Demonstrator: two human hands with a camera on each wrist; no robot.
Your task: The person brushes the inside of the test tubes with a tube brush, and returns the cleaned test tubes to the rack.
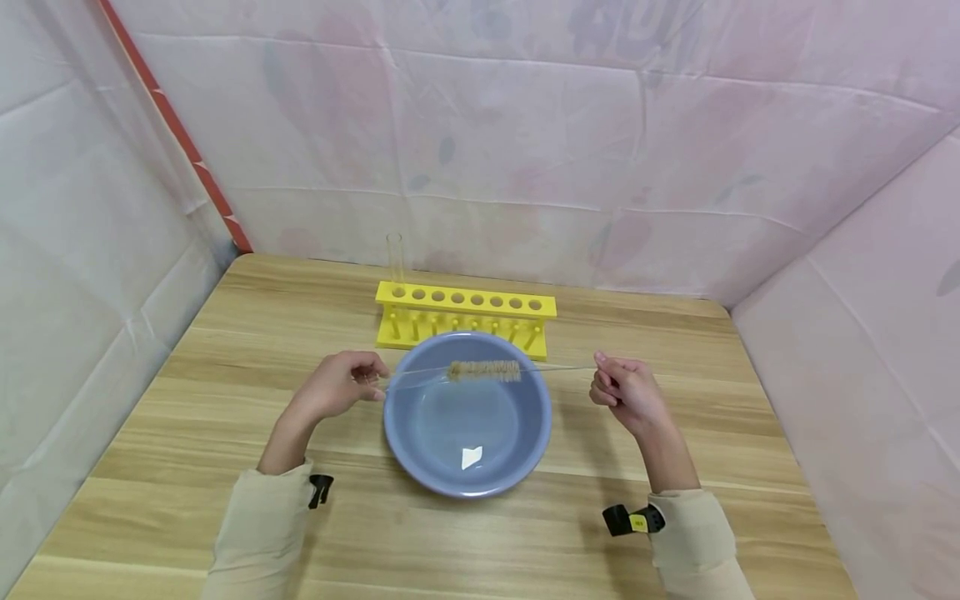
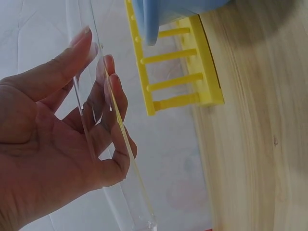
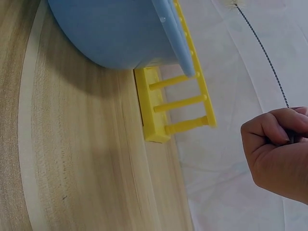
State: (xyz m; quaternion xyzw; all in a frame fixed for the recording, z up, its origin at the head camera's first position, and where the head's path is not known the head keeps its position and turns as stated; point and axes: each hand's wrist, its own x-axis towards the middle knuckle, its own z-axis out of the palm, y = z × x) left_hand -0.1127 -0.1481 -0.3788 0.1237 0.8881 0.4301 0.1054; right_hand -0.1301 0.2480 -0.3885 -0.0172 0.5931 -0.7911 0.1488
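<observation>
My left hand [image 1: 337, 385] holds a clear glass test tube [image 1: 417, 378] between thumb and fingers, over the left rim of a blue basin [image 1: 545, 421]. In the left wrist view the tube [image 2: 137, 192] runs lengthwise through the curled fingers. My right hand [image 1: 628, 392], right of the basin, pinches the thin twisted-wire handle [image 3: 263, 50] of a test tube brush [image 1: 487, 371]. The brush's tan bristles lie level above the basin, their left end at the tube's mouth. Whether the tip is inside the tube I cannot tell.
Behind the basin stands a yellow test tube rack [image 1: 467, 300] with a row of holes and pegs. Another clear test tube [image 1: 395, 260] stands upright in its leftmost hole. Water appears to lie in the basin. Pale cloth walls [image 1: 525, 150] enclose the wooden table [image 1: 202, 400].
</observation>
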